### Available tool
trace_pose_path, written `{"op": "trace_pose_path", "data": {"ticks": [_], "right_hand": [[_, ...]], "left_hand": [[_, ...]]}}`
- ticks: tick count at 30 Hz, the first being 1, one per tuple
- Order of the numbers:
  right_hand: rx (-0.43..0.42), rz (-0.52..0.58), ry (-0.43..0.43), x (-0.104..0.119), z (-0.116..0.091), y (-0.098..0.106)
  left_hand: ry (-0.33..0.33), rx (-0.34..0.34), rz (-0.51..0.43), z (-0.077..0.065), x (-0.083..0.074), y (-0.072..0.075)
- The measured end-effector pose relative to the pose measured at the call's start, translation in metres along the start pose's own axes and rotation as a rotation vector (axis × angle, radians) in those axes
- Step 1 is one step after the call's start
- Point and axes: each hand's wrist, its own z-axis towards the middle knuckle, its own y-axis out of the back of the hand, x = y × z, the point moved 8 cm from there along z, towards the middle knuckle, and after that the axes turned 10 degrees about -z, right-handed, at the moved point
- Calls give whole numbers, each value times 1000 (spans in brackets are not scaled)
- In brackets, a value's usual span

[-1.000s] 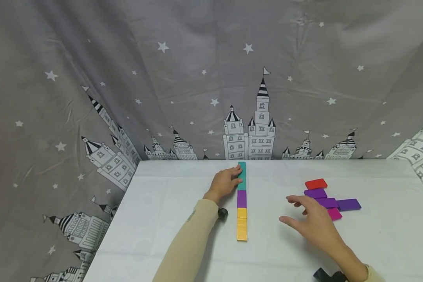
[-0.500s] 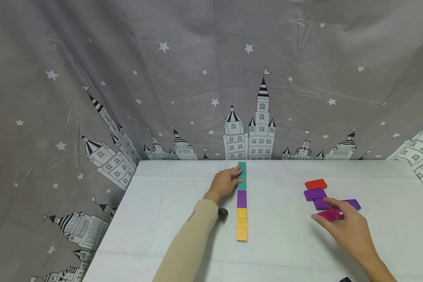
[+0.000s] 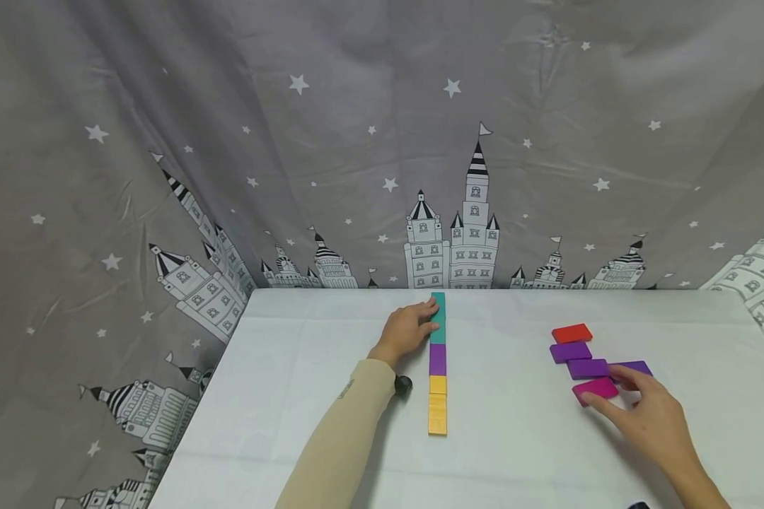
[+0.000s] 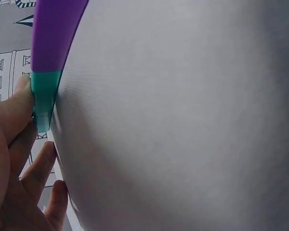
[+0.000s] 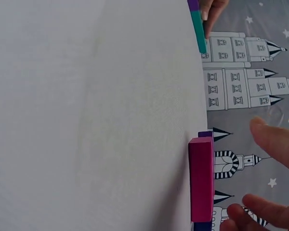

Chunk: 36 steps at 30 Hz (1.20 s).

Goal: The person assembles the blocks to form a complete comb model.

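Note:
My left hand (image 3: 407, 329) rests at the left side of the teal section (image 3: 441, 319) of a straight row of flat blocks, fingertips on its edge. Below the teal, the row continues with a purple block (image 3: 437, 360), a short yellow piece (image 3: 438, 384) and a longer yellow one (image 3: 437, 415). In the left wrist view, the thumb and a finger touch the teal end (image 4: 44, 94). My right hand (image 3: 652, 417) spreads over a magenta block (image 3: 595, 388), thumb near its lower left edge. The right wrist view shows its fingers apart from that magenta block (image 5: 201, 180).
Behind the magenta block lie a red block (image 3: 571, 333) and purple blocks (image 3: 588, 368) in a loose cluster, the rightmost partly behind my right hand. A white cloth (image 3: 509, 452) covers the table. A grey castle-print curtain (image 3: 356, 162) hangs along its back edge.
My right hand has moved right and slightly down onto the cluster. The magenta block now sits a little left, more exposed below the purple blocks. My left hand has stayed in place.

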Motion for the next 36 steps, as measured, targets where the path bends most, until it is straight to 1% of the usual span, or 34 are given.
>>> {"op": "trace_pose_path", "data": {"ticks": [5,11,16,21,28,31,36], "right_hand": [[58,-9,-31,-7,4,-5],[134,-56,-27,-13,7,-15],[141,-71,-14,-13,9,-17],[149,-77,33,-9,9,-18],[178,-73,123,-6,6,-18],[177,-57,163,-5,5,-16],[202,-28,208,-5,4,-16]], "left_hand": [[4,-3,-2,0,0,0],[4,-2,0,0,0,-1],[9,-1,1,1,1,-1],[10,0,-3,1,1,0],[10,3,-2,0,0,0],[9,4,-6,0,0,0],[8,5,-12,0,-1,0]]}}
